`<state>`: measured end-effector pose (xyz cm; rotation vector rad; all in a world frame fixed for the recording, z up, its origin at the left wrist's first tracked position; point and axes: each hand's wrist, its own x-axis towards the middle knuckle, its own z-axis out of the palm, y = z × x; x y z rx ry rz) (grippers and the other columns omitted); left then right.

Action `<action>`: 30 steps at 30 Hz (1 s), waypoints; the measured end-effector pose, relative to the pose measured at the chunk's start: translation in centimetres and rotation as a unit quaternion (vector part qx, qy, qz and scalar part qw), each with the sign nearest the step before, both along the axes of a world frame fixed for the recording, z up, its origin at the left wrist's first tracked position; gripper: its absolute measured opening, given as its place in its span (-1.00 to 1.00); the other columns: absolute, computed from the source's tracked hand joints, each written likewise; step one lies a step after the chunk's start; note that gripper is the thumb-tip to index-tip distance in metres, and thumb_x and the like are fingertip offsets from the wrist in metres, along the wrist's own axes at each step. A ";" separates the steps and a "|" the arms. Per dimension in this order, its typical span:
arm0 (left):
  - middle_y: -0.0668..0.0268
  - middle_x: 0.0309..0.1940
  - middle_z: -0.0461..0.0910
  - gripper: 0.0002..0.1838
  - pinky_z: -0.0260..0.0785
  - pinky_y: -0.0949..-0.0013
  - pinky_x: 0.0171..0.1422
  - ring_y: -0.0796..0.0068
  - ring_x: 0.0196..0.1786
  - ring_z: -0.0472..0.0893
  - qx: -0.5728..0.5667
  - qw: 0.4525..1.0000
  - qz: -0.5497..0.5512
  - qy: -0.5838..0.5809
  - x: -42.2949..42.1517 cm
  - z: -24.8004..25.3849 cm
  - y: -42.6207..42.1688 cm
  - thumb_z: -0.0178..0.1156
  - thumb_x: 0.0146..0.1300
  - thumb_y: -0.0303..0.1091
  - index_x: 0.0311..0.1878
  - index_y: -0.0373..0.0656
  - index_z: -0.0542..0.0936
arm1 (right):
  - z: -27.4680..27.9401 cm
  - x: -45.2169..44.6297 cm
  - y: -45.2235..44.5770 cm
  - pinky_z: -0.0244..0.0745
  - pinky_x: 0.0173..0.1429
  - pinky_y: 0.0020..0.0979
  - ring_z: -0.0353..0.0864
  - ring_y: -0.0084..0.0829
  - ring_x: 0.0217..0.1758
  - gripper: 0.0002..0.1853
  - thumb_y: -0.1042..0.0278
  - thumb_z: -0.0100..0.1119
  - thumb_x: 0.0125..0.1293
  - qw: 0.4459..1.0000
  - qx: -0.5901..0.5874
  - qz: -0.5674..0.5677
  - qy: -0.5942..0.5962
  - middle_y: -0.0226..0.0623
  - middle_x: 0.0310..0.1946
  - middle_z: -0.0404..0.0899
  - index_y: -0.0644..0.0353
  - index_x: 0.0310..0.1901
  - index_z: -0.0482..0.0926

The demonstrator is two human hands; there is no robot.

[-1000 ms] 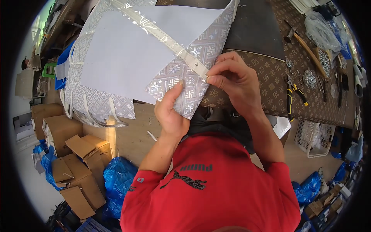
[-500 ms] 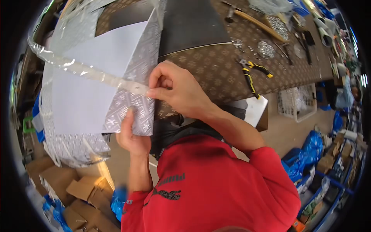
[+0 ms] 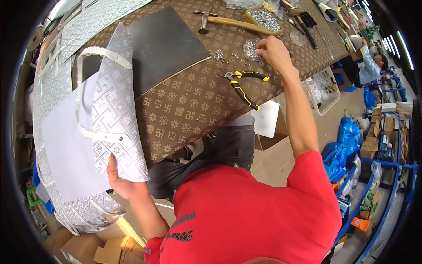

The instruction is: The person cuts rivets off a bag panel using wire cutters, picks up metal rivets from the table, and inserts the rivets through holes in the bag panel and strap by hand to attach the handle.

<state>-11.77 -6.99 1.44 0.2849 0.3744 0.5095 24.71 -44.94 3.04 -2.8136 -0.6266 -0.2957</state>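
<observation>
One hand on the shiny sheet (image 3: 118,110), one hand at the dish (image 3: 247,56)

The left hand (image 3: 124,185) grips the low edge of the shiny sheet. Its thumb (image 3: 112,166) is on top, and its other fingers are hidden under the sheet. The right hand (image 3: 277,53) reaches far out to the small dish. Its fingers (image 3: 263,42) are bent, with the tips at the shiny bits (image 3: 251,49) in the dish. I cannot tell if they pinch a bit.

The sheet is white and silver, with flowers and lines on it. It stands at a slant by the left side of the counter (image 3: 193,97). A white strap (image 3: 107,136) makes a loop, with both ends on the sheet. The low end has a small dark dot. A plain pale sheet (image 3: 66,145) is on the left.

A black board (image 3: 165,48) lies flat between the shiny sheet and the pliers (image 3: 241,90). The pliers are black and yellow, with the handles spread apart. Past them, a hammer (image 3: 239,22) lies with its wood handle near a tray (image 3: 269,32) full of bits. Close by are a clear round lid (image 3: 298,38) and some black tools (image 3: 307,28).

Down past the counter is a white basket (image 3: 330,106). Blue bags (image 3: 337,156) are farther right. Another person (image 3: 370,69) in a blue top is far off.
</observation>
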 end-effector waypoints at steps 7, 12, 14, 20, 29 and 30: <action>0.07 0.42 0.49 -0.45 0.28 -0.04 0.59 0.02 0.43 0.49 -0.038 0.990 0.081 0.104 -0.4 1.2 -0.6 0.03 0.48 -0.37 0.49 -0.29 0.36 | 1.0 0.2 1.2 0.51 -0.08 -0.17 0.68 -0.07 -0.22 -0.75 0.21 0.27 0.40 0.998 0.014 -0.007 0.057 -0.03 -0.31 0.68 0.26 -0.13 0.67; 0.05 0.37 0.51 -0.45 0.36 -0.02 0.51 0.04 0.38 0.54 -0.004 0.998 0.046 0.051 0.0 2.1 -0.7 0.04 0.47 -0.38 0.48 -0.30 0.36 | -0.3 1.9 -0.5 0.49 -0.07 -0.26 0.63 -0.22 -0.26 -0.70 0.15 0.19 0.51 0.997 0.045 0.011 0.054 -0.03 -0.34 0.64 0.27 -0.06 0.67; 0.05 0.37 0.51 -0.45 0.37 -0.02 0.51 0.04 0.37 0.54 -0.009 0.998 0.043 0.037 -0.1 2.3 -0.5 0.04 0.47 -0.38 0.48 -0.31 0.35 | -0.3 1.7 -0.7 0.49 -0.01 -0.32 0.63 -0.30 -0.22 -0.69 0.14 0.19 0.53 0.997 0.069 -0.009 0.037 -0.12 -0.26 0.69 0.23 0.01 0.70; 0.05 0.33 0.54 -0.47 0.39 0.01 0.48 0.08 0.34 0.57 0.009 0.999 0.043 0.015 -0.1 2.7 -0.7 0.02 0.48 -0.38 0.47 -0.35 0.36 | 2.0 -0.8 1.4 0.48 0.08 -0.45 0.63 -0.49 -0.13 -0.67 0.16 0.20 0.53 0.976 0.193 -0.060 0.087 -0.33 -0.07 0.75 0.20 0.12 0.73; 0.07 0.23 0.61 -0.54 0.43 0.12 0.42 0.16 0.27 0.62 0.112 0.987 0.062 0.094 0.0 2.5 -3.2 0.04 0.48 -0.38 0.37 -0.40 0.44 | 4.5 -19.3 21.1 0.58 -0.05 -0.55 0.67 -0.57 -0.21 -0.84 0.60 0.36 0.31 0.705 0.509 0.247 0.427 -0.33 -0.19 0.72 0.26 -0.08 0.68; 0.07 0.21 0.61 -0.55 0.44 0.13 0.40 0.18 0.24 0.63 0.113 0.987 0.062 0.097 0.0 2.8 -3.4 0.05 0.48 -0.38 0.35 -0.41 0.45 | 4.2 -20.2 22.6 0.56 -0.05 -0.56 0.65 -0.58 -0.20 -0.84 0.64 0.38 0.28 0.700 0.516 0.266 0.417 -0.34 -0.17 0.69 0.27 -0.12 0.69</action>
